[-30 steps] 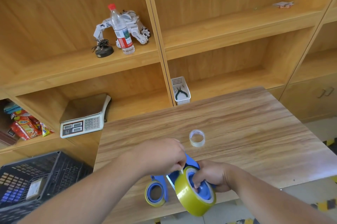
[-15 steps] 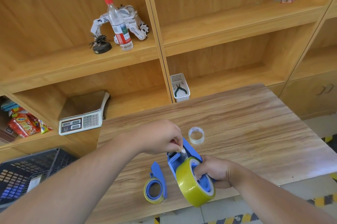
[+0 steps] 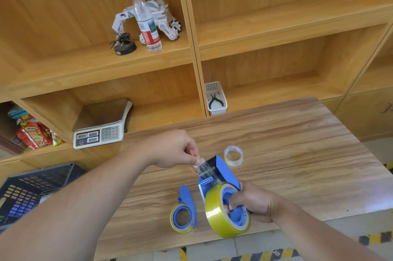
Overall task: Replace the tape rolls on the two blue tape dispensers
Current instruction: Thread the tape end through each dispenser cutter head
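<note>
My right hand (image 3: 253, 203) grips a blue tape dispenser (image 3: 221, 177) that carries a big yellow tape roll (image 3: 214, 212), held just above the wooden table (image 3: 287, 154) near its front edge. My left hand (image 3: 176, 150) pinches the free end of the clear tape strip (image 3: 204, 168) and holds it stretched over the dispenser's roller toward the toothed blade. A second blue dispenser (image 3: 185, 212) with a thin yellow roll lies on the table to the left. A small, nearly used-up clear roll (image 3: 233, 155) sits behind them.
Wooden shelves stand behind the table. They hold a white basket with pliers (image 3: 215, 99), a weighing scale (image 3: 100, 131), a water bottle (image 3: 145, 20), a toy robot (image 3: 161, 18) and snack packets (image 3: 34, 133). A dark plastic crate (image 3: 27, 190) is at lower left.
My left hand has pulled the tape end up and away from the roll, stretching a strip over the dispenser's front. The dispenser in my right hand has tilted further forward.
</note>
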A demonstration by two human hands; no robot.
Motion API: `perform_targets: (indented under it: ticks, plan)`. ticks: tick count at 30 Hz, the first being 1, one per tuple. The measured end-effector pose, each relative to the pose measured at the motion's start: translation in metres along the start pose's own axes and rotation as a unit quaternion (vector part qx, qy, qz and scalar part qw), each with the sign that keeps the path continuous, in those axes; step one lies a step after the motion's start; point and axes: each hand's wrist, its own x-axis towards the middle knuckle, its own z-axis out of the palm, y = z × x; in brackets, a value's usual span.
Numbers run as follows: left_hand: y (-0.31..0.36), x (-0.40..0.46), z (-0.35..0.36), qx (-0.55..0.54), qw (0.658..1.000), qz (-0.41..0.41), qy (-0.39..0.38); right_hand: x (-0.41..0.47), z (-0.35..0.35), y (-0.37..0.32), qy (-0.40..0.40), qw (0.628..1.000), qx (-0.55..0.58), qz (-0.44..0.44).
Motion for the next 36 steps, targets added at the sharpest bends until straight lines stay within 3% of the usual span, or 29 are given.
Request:
perform_targets:
  ticks: [12,25,32,36]
  plan:
    - [-0.022,-0.005,-0.011,-0.043,0.999,-0.028,0.005,0.003,0.011,-0.005,-0.038,0.995,-0.092,-0.010]
    - [-0.018,0.025,0.028,-0.107,0.991,-0.018,-0.076,0.003,0.012,-0.006,-0.067,0.988,-0.137,0.002]
    - [-0.022,0.043,0.048,-0.206,0.956,-0.097,-0.183,0.003,0.006,-0.004,-0.047,0.988,-0.143,0.024]
    - [-0.028,0.051,0.065,-0.322,0.900,-0.114,-0.271,0.002,0.007,-0.012,-0.057,0.986,-0.152,0.035]
